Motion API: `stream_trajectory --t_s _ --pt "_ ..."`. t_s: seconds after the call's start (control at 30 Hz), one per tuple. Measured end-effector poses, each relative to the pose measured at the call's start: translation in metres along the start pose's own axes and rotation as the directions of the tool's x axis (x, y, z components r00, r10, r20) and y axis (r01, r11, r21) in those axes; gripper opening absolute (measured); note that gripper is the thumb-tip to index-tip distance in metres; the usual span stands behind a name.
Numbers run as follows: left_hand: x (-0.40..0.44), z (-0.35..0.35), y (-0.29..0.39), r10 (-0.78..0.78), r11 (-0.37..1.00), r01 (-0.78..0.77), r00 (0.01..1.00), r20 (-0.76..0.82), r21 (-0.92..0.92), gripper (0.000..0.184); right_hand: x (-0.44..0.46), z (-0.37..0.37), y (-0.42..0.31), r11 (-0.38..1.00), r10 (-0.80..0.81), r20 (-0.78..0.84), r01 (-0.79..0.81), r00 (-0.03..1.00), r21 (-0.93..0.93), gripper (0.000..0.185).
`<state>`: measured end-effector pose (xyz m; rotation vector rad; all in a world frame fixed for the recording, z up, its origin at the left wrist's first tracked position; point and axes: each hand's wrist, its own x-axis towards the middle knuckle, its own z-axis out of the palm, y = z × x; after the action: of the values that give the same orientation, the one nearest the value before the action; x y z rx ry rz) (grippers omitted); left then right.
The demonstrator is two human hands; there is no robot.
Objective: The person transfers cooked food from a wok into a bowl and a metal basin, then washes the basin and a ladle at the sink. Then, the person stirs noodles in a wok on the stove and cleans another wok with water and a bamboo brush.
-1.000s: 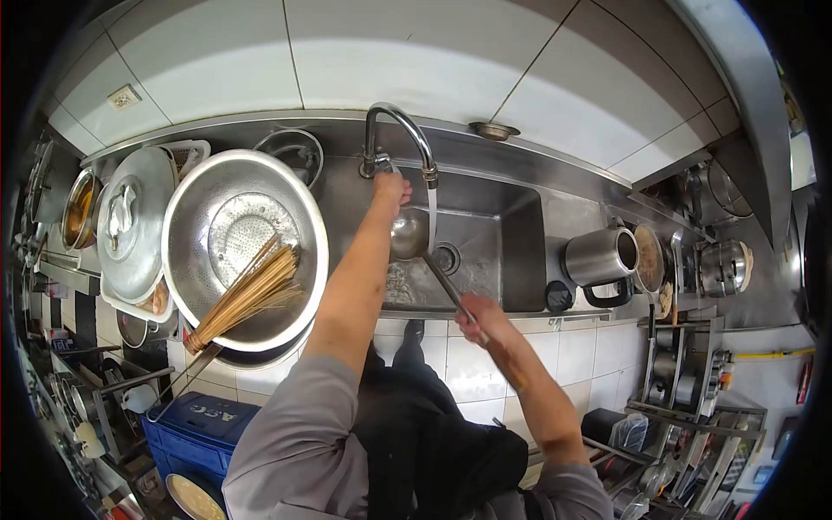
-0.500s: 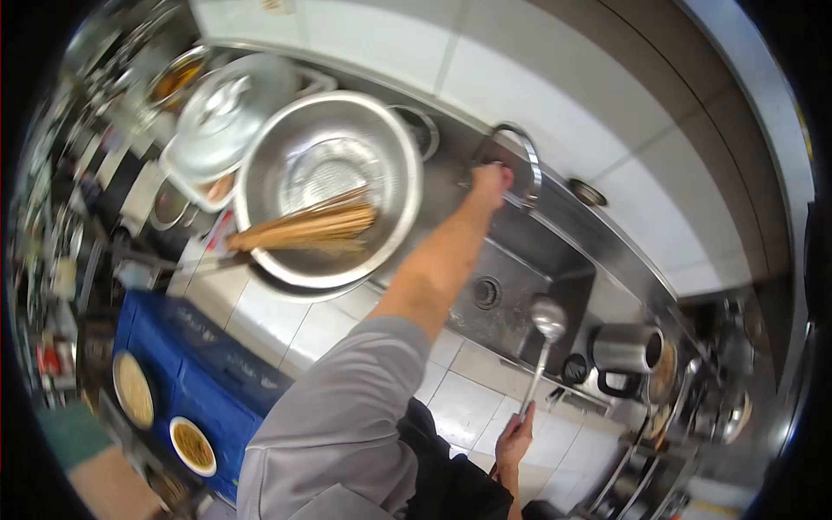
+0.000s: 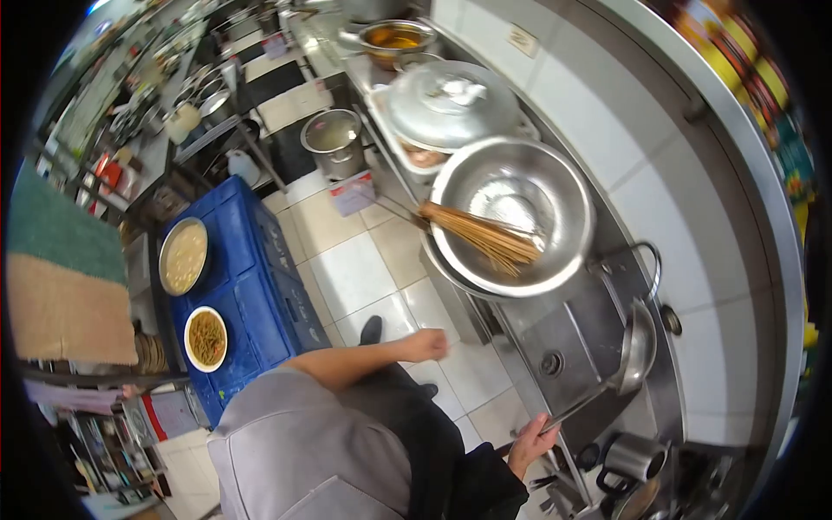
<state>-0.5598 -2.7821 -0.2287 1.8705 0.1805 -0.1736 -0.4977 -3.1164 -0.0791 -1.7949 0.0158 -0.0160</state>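
Note:
My left hand (image 3: 425,345) is curled into a fist over the tiled floor, with nothing showing in it. In my right hand (image 3: 530,444) is the handle of a large metal ladle (image 3: 640,348). Its bowl hangs over the far side of the sink (image 3: 576,334), just below the curved tap (image 3: 656,264). Beside the sink stands a wide steel basin (image 3: 568,169), partly resting on a dark round pan. A bamboo brush (image 3: 485,238) leans inside it, its bound end over the rim.
Behind the basin are a lidded pot (image 3: 451,100) and a pot of orange liquid (image 3: 394,39). A bowl of pale food (image 3: 184,256) and a bowl of green-and-orange food (image 3: 206,338) stand on blue crates (image 3: 247,260). A steel jug (image 3: 633,455) sits at lower right.
My left hand has come away from the tap and back towards my body. The ladle's bowl has moved nearer the tap. My view has turned left.

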Motion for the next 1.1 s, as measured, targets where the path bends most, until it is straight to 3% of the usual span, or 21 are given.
stream_trajectory --t_s 0.07,0.13,0.17,0.27,0.33,0.4,0.47,0.63,0.73,0.77,0.87,0.9,0.97,1.0,1.1 --pt "-0.049 -0.059 -0.037 -0.263 0.964 0.265 0.955 -0.134 -0.001 0.020 0.012 0.052 -0.031 0.997 -0.067 0.186 0.059 0.980 0.048 0.020" --pt "-0.082 -0.113 -0.076 -0.405 0.908 0.358 0.882 -0.242 -0.216 0.030 0.016 0.123 -0.081 0.990 -0.125 0.359 0.093 0.925 0.106 0.018" --pt "-0.094 -0.141 -0.088 -0.364 0.922 0.290 0.876 -0.318 -0.256 0.037 0.019 0.160 -0.098 0.976 -0.201 0.448 0.138 0.871 0.169 0.018" --pt "-0.112 -0.221 -0.142 -0.434 0.836 0.178 0.794 -0.425 -0.520 0.038 0.002 0.280 -0.175 0.934 -0.314 0.612 0.122 0.726 0.335 0.025" --pt "-0.123 -0.272 -0.156 -0.437 0.857 0.173 0.744 -0.505 -0.486 0.035 -0.023 0.358 -0.221 0.914 -0.355 0.677 0.086 0.645 0.397 0.035" --pt "-0.128 -0.324 -0.174 -0.440 0.864 0.150 0.688 -0.576 -0.481 0.033 -0.047 0.434 -0.248 0.889 -0.409 0.711 0.074 0.572 0.452 0.048" --pt "-0.130 -0.377 -0.186 -0.384 0.894 0.130 0.717 -0.582 -0.429 0.030 -0.072 0.501 -0.279 0.875 -0.429 0.735 0.041 0.525 0.482 0.052" --pt "-0.147 -0.509 -0.203 -0.332 0.903 0.066 0.734 -0.593 -0.425 0.024 -0.081 0.643 -0.278 0.937 -0.303 0.756 0.036 0.580 0.347 0.059" --pt "-0.150 -0.582 -0.245 -0.371 0.910 0.118 0.663 -0.651 -0.398 0.023 -0.062 0.723 -0.255 0.959 -0.267 0.770 0.081 0.580 0.271 0.055" --pt "-0.150 -0.600 -0.269 -0.334 0.933 0.114 0.627 -0.703 -0.341 0.023 -0.046 0.746 -0.240 0.960 -0.275 0.795 0.193 0.541 0.201 0.057" --pt "-0.162 -0.656 -0.312 -0.390 0.901 0.099 0.613 -0.687 -0.423 0.023 -0.020 0.831 -0.210 0.781 -0.540 0.703 0.587 0.463 0.214 0.054" --pt "-0.169 -0.671 -0.323 -0.398 0.902 0.123 0.614 -0.682 -0.415 0.022 -0.029 0.854 -0.233 0.888 -0.415 0.748 0.408 0.518 0.210 0.050" --pt "-0.183 -0.706 -0.335 -0.405 0.905 0.167 0.617 -0.675 -0.391 0.021 -0.016 0.910 -0.232 0.881 -0.411 0.766 0.431 0.494 0.195 0.049" --pt "-0.181 -0.717 -0.351 -0.420 0.874 0.061 0.596 -0.685 -0.483 0.021 -0.004 0.953 -0.234 0.868 -0.434 0.762 0.448 0.480 0.212 0.049" --pt "-0.188 -0.778 -0.327 -0.514 0.807 0.081 0.586 -0.627 -0.585 0.021 0.017 1.069 -0.285 0.865 -0.431 0.774 0.456 0.464 0.209 0.049"
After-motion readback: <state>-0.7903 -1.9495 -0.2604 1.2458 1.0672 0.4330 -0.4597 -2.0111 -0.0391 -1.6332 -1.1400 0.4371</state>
